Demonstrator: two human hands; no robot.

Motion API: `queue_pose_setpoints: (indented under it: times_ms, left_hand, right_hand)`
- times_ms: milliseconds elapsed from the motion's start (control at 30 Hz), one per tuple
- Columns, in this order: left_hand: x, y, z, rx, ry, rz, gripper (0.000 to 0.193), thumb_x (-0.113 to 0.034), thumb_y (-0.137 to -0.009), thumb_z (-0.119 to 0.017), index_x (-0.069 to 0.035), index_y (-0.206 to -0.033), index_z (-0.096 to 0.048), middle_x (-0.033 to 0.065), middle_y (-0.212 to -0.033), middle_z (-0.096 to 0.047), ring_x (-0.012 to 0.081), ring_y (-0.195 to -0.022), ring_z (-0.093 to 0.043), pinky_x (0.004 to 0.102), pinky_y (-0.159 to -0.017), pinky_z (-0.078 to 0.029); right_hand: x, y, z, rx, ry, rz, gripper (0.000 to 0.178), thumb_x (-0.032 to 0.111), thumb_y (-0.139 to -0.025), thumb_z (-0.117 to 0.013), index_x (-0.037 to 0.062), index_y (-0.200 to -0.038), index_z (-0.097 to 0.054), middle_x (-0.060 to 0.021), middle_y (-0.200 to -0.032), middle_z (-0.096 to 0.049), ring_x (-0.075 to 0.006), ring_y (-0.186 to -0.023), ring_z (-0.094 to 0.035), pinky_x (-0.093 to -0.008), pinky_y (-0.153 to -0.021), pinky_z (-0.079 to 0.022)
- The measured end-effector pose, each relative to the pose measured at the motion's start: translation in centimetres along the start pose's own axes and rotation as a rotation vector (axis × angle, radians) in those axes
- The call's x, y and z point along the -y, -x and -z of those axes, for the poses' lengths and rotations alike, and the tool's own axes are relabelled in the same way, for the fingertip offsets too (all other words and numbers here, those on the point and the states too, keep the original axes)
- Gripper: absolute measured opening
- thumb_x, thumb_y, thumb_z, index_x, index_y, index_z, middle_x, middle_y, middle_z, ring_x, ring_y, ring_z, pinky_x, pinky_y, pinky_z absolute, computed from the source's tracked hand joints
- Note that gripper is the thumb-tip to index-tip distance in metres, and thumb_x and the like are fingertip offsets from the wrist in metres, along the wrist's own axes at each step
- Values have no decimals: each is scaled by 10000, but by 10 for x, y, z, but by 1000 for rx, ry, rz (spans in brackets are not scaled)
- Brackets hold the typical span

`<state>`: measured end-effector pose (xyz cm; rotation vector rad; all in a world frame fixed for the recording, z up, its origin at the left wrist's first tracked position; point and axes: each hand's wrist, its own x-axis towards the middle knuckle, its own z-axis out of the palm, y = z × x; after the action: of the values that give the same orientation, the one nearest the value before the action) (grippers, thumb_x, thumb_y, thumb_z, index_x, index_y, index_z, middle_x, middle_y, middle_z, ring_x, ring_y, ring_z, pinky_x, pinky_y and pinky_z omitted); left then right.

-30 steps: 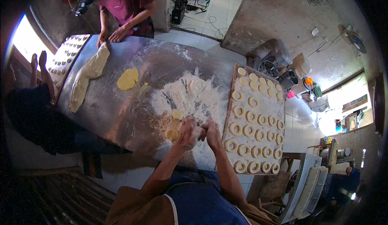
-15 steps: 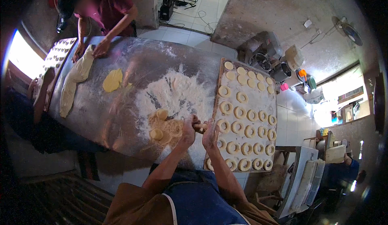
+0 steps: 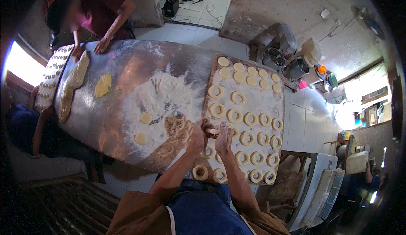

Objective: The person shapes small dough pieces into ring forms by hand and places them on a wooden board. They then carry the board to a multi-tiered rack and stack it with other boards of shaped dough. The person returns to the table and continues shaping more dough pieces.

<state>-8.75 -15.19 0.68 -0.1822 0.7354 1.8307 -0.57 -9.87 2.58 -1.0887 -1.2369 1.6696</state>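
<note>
Between my left hand (image 3: 198, 137) and my right hand (image 3: 223, 138) is a pale dough ring (image 3: 212, 131), seen nearly edge-on. Both hands close on it, with the fingers partly hidden. They hover over the left edge of a floured tray (image 3: 258, 96). Rows of dough rings (image 3: 234, 116) cover much of that tray, and flat dough discs (image 3: 239, 77) sit at its far end. Left of my hands, two more discs, one an upper disc (image 3: 146, 118) and one a lower disc (image 3: 140, 139), lie on scattered flour (image 3: 163, 93) on the metal table (image 3: 127, 66).
A long dough strip (image 3: 72, 87) and a yellow lump (image 3: 103, 85) lie on the table's left side. One co-worker (image 3: 99, 15) leans over the far left corner. Another person's arm (image 3: 40, 129) reaches toward a smaller tray (image 3: 54, 72). Buckets (image 3: 297, 69) stand beyond the large tray.
My hands have shifted right relative to the table and now reach farther over the tray, still holding the dough ring. The far co-worker's hands have moved off the dough strip's side.
</note>
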Motion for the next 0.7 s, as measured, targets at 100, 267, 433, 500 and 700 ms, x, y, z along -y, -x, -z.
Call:
queue_pose_setpoints:
  times_ms: [100,267,433,500,700]
  left_hand:
    - [22,-15,-16,47,-736,-239,346,-365,-973,-434,-60,-1109,-525,68,-884,-567,190,-729,-524,339,-641,-447]
    - [69,-60,-62,-171,-470,-194,296,-288,-969,-419,-56,-828,-536,35,-654,-490,122,-593,-445,328,-514,-364]
    - [79,-91,-101,242,-894,-425,336,-331,-981,-417,-33,-983,-572,29,-607,-514,162,-571,-504,340,-527,-408]
    - [79,-102,-119,99,-762,-338,343,-307,-981,-418,3,-995,-563,71,-661,-534,185,-627,-529,359,-571,-435]
    - [79,-153,-174,-172,-1681,-679,278,-175,-905,-492,13,-1103,-543,222,-1053,-593,397,-998,-565,544,-836,-436]
  right_hand:
    - [22,-17,39,211,414,-84,497,394,-991,-406,-10,-753,-571,-79,-674,-544,-191,-615,-481,-374,-593,-405]
    - [42,-43,69,79,207,170,495,399,-1004,-381,20,-708,-502,-6,-630,-425,-124,-597,-380,-339,-544,-354]
    - [70,-88,113,94,53,-7,247,202,-891,-508,-21,-809,-573,-95,-729,-541,-124,-710,-479,-321,-659,-417]
    - [91,-110,131,236,185,176,211,175,-872,-528,-26,-823,-571,-97,-716,-550,-148,-703,-500,-319,-674,-427]
    - [103,-161,157,2,930,243,395,133,-741,-686,-14,-1087,-562,-194,-899,-632,-321,-880,-607,-446,-811,-457]
